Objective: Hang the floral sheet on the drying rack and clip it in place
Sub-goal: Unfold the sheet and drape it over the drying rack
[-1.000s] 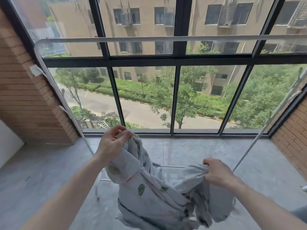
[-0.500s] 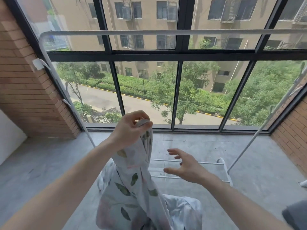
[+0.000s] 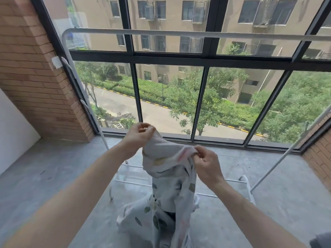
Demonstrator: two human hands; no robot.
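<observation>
Now grabbed again by right hand (image 3: 206, 163) at 3 o'clock, floral sheet (image 3: 166, 178) pinched by left hand (image 3: 138, 134) too, below drying rack (image 3: 161, 32).

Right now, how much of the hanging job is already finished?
Nothing is hung: the top rail of the drying rack is bare. In hand: the left hand and right hand pinch the floral sheet, which hangs bunched toward the floor. Left: spreading, draping over the rail, clipping.
</observation>
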